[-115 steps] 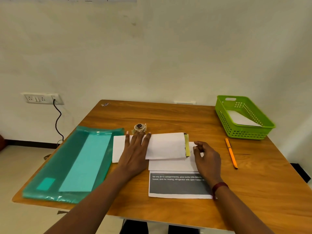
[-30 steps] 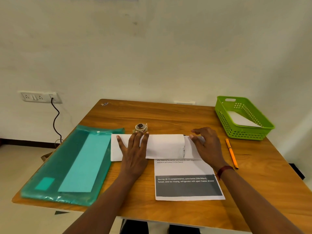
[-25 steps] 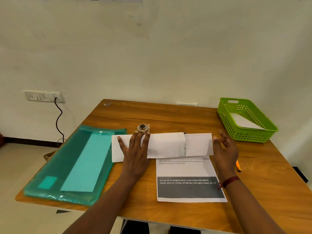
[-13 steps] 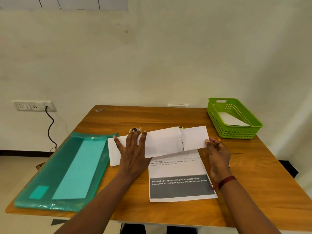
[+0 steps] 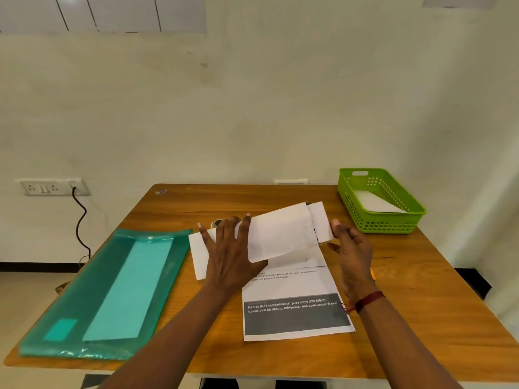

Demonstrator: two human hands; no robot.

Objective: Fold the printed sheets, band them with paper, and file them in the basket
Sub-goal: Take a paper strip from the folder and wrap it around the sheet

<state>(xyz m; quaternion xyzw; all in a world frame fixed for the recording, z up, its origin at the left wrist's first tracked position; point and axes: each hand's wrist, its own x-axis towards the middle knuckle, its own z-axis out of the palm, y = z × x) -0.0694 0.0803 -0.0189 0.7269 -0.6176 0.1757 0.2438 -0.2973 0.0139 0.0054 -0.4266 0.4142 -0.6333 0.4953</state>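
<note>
The long folded white sheet (image 5: 321,221) is in front of the person, over the middle of the wooden table (image 5: 421,304). A wider piece of white paper, the paper band (image 5: 280,234), is wrapped around its middle part, so only the two ends of the sheet show. The right end is raised from the table and tilts up toward the basket; the left end is low, near the table.

The left hand (image 5: 230,256) lies flat on the left part of the bundle, with the fingers straight and a little spread, pressing it down. The right hand (image 5: 352,248) holds the right end; the fingertips (image 5: 335,226) are on top and the thumb is under it, so it looks like a pinch.

Under the bundle lies a flat printed sheet with a dark grey text block (image 5: 295,313), not yet folded. The green plastic basket (image 5: 393,220) stands at the far right corner and already holds one white folded paper (image 5: 376,202).

In my judgement, one bundle is filed, this second one is banded but I cannot tell if the band is fixed, and it has yet to go into the basket. The printed sheet is left to do.

A small tape roll (image 5: 217,222) is just behind the left hand, and a teal plastic folder (image 5: 112,290) lies at the left.
</note>
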